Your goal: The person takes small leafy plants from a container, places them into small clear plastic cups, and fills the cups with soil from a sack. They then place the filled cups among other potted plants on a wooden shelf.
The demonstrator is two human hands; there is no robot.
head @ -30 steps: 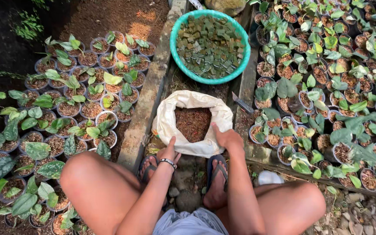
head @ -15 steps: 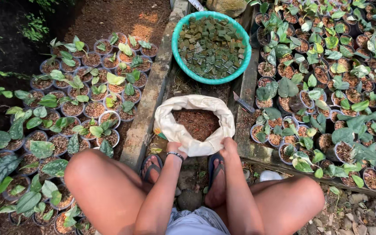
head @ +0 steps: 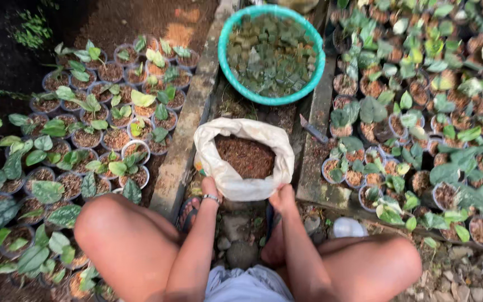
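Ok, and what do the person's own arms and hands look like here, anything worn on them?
Both arms are bare, with no sleeves and no gloves. The left hand has a thin silver-coloured bracelet at the wrist. The right hand and its wrist carry nothing. No rings can be made out on the fingers.

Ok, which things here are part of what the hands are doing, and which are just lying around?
In hand:
- left hand and right hand gripping the near rim of the white plastic sack of brown potting mix

Lying about:
- round teal plastic basin of green cuttings
- small grey-handled trowel
- small potted green seedlings
- white cap
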